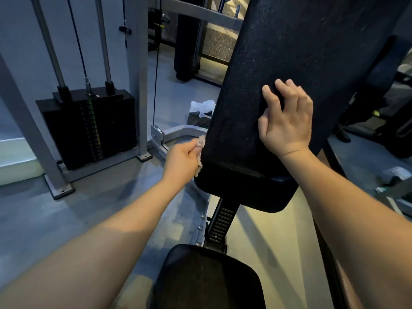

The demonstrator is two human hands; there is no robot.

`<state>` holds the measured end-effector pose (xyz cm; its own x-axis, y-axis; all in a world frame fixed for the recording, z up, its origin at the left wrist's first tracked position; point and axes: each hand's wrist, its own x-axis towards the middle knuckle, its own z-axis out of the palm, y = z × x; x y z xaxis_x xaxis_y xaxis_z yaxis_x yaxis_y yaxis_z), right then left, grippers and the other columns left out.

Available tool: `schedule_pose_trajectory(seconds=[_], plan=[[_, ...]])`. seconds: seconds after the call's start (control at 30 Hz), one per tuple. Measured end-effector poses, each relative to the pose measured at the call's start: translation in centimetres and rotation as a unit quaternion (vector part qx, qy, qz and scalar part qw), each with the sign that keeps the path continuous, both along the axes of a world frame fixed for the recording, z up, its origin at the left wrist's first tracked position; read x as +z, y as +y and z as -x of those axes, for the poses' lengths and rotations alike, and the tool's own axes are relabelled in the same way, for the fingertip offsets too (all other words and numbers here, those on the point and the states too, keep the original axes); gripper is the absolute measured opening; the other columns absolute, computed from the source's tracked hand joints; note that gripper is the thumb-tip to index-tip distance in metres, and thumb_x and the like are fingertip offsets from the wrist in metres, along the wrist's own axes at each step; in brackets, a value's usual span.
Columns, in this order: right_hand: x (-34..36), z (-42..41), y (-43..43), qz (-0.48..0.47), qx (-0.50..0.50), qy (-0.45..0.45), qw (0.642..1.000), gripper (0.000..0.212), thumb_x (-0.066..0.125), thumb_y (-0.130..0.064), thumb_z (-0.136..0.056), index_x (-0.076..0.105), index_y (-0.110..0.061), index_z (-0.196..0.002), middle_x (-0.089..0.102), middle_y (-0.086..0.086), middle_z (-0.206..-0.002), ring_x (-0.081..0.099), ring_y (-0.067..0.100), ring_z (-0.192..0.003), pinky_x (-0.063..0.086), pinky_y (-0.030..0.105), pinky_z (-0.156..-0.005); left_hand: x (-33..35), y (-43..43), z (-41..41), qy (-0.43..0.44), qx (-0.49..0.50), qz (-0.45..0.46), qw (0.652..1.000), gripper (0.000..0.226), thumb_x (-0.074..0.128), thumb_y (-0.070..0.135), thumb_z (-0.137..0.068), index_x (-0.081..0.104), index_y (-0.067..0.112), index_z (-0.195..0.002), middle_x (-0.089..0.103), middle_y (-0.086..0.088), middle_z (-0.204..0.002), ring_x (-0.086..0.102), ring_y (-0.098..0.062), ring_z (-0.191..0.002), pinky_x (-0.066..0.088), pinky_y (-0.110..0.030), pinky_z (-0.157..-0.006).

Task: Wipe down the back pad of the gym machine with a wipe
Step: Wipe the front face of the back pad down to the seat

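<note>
The black back pad [289, 52] of the gym machine rises from the centre to the upper right, its surface speckled. My left hand [181, 160] grips a crumpled pale wipe [200, 143] and holds it against the pad's lower left edge. My right hand [287, 121] rests flat on the pad's front face, fingers spread and slightly bent, holding nothing.
The black seat pad [209, 277] sits below, joined by a notched black adjuster post [220, 221]. A weight stack [89, 128] with guide rods and a grey frame stands to the left. A tissue box with a white bag [200, 113] lies on the grey floor behind the pad.
</note>
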<state>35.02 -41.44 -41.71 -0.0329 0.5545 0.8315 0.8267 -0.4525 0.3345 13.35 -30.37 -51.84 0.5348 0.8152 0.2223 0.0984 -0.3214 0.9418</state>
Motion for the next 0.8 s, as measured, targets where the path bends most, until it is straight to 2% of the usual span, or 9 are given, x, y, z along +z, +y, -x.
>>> schedule_pose_trajectory(seconds=[0.07,0.13,0.2,0.37,0.43,0.5,0.57,0.7,0.8], plan=[[0.1,0.0,0.0,0.012,-0.004,0.003,1.0,0.054,0.049,-0.029,-0.093,0.048,-0.015,-0.146,0.038,0.011,-0.147,0.035,0.034,-0.141,0.025,0.049,-0.12,2.7,0.1,-0.7,-0.019,0.017,-0.009,1.0,0.038,0.052,0.009,-0.103,0.065,0.01,-0.068,0.055,0.007,-0.045,0.046,-0.002,-0.04,0.037,-0.02,-0.046],[0.5,0.4,-0.2,0.04,-0.016,0.018,0.999,0.056,0.048,-0.03,-0.094,0.044,-0.015,-0.148,0.032,0.009,-0.149,0.03,0.034,-0.143,0.021,0.048,-0.122,6.3,0.3,-1.7,-0.067,0.02,-0.016,0.997,0.032,0.052,0.016,-0.105,0.073,0.005,-0.084,0.065,-0.014,-0.06,0.058,-0.011,-0.046,0.048,-0.025,-0.047],[0.9,1.3,-0.7,0.065,-0.025,0.041,0.997,0.057,0.047,-0.029,-0.096,0.041,-0.014,-0.151,0.033,0.012,-0.153,0.027,0.035,-0.146,0.017,0.048,-0.124,8.8,0.6,-2.6,-0.09,0.025,-0.03,0.995,0.026,0.053,0.018,-0.105,0.077,0.022,-0.096,0.074,-0.02,-0.08,0.069,-0.023,-0.066,0.058,-0.037,-0.058],[-0.6,3.7,-2.2,0.128,-0.073,0.102,0.984,0.064,0.039,-0.045,-0.105,0.025,-0.017,-0.161,0.015,0.013,-0.169,0.009,0.036,-0.157,0.007,0.052,-0.128,7.4,-1.1,-3.0,-0.019,0.072,-0.153,0.985,0.028,0.042,0.011,-0.101,0.067,0.023,-0.105,0.065,-0.005,-0.076,0.062,-0.022,-0.071,0.046,-0.023,-0.059],[-1.4,3.9,-2.0,0.157,-0.096,0.121,0.975,0.072,0.034,-0.054,-0.105,0.012,-0.018,-0.164,0.0,0.012,-0.171,-0.004,0.035,-0.158,-0.001,0.053,-0.127,3.9,-2.0,-2.1,0.008,0.071,-0.165,0.984,0.026,0.038,0.012,-0.1,0.062,0.019,-0.108,0.06,0.0,-0.075,0.061,-0.022,-0.067,0.05,-0.033,-0.064],[-1.7,4.0,-1.5,0.174,-0.109,0.139,0.969,0.076,0.03,-0.057,-0.105,0.003,-0.018,-0.164,-0.01,0.011,-0.171,-0.013,0.035,-0.157,-0.008,0.054,-0.125,0.6,-2.8,-0.5,0.035,0.063,-0.138,0.988,0.029,0.041,0.009,-0.102,0.065,0.016,-0.116,0.063,-0.002,-0.079,0.064,-0.023,-0.067,0.054,-0.04,-0.07],[-1.8,4.0,-1.2,0.177,-0.114,0.155,0.965,0.078,0.028,-0.058,-0.104,-0.002,-0.018,-0.164,-0.015,0.011,-0.17,-0.018,0.035,-0.156,-0.011,0.055,-0.124,-0.4,-3.4,0.7,0.052,0.054,-0.092,0.993,0.031,0.046,0.004,-0.102,0.07,0.016,-0.117,0.069,-0.007,-0.084,0.067,-0.023,-0.069,0.054,-0.028,-0.068],[-2.2,4.2,-0.7,0.172,-0.127,0.158,0.964,0.081,0.03,-0.059,-0.102,-0.004,-0.018,-0.163,-0.016,0.012,-0.17,-0.017,0.037,-0.155,-0.009,0.058,-0.125,3.9,-1.7,-0.9,-0.008,0.059,-0.042,0.997,0.029,0.054,0.016,-0.104,0.071,0.022,-0.081,0.07,-0.013,-0.067,0.065,-0.022,-0.058,0.053,-0.03,-0.057],[-2.2,4.3,-0.7,0.164,-0.129,0.15,0.966,0.082,0.033,-0.057,-0.102,-0.001,-0.017,-0.164,-0.012,0.014,-0.17,-0.013,0.04,-0.156,-0.006,0.059,-0.125,5.6,0.2,-2.1,-0.037,0.048,-0.04,0.997,0.025,0.054,0.02,-0.104,0.078,0.021,-0.099,0.072,-0.01,-0.068,0.068,-0.018,-0.06,0.057,-0.031,-0.062]])
